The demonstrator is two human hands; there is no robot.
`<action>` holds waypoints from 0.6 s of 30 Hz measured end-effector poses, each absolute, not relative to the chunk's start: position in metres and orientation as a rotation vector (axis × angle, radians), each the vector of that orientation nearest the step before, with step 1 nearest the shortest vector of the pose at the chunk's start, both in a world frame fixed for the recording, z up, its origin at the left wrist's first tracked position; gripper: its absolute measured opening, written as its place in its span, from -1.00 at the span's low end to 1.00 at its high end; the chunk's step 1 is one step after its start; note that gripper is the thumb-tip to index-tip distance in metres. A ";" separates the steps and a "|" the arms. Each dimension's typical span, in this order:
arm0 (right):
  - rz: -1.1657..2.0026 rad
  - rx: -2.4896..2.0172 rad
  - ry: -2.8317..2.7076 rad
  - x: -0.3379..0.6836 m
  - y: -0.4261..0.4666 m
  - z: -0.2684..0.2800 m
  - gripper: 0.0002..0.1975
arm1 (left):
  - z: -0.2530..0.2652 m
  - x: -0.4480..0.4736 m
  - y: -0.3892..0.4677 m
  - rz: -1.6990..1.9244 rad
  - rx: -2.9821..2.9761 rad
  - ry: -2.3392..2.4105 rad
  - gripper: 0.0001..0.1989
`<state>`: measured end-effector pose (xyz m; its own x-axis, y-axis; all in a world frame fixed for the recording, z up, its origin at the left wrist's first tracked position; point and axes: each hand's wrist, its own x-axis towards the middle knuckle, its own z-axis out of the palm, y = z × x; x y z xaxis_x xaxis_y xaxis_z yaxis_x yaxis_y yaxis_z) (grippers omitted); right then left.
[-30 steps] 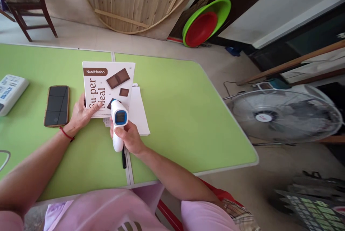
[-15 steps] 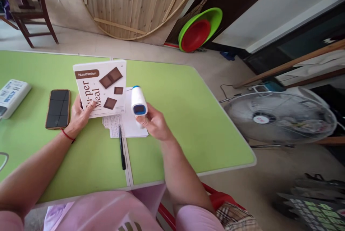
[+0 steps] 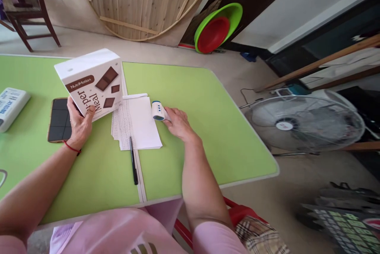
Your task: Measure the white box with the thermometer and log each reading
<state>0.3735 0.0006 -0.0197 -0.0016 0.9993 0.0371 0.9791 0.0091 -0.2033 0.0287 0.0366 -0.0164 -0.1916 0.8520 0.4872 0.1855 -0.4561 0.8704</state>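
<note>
The left hand [image 3: 77, 121] holds a white box [image 3: 92, 83] with the print "NutriMotion Super Meal" and brown chocolate squares on its front. The fingers are closed around the lower left corner of the box, with the thumb on the front face, and the box is tilted up from the green table [image 3: 202, 103], its top edge toward 11 o'clock. The right hand [image 3: 178, 122] lies on the table at 3 o'clock from the box, with the fingers wrapped around the handle of a white and blue infrared thermometer [image 3: 158, 110]. The thermometer rests on the table surface, and its head touches the right edge of a paper sheet [image 3: 139, 123]. A black pen [image 3: 133, 161] lies at 6 o'clock from the paper, with its tip on the sheet. A black smartphone [image 3: 58, 121] lies flat just beside the left hand, at 9 o'clock from it, partly under the box. A white packet [image 3: 10, 105] is at the far left edge of the table.
</note>
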 end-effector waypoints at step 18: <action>0.043 -0.604 -2.720 0.278 -0.055 0.023 -0.77 | -0.023 0.032 0.038 1.797 1.541 1.164 -0.31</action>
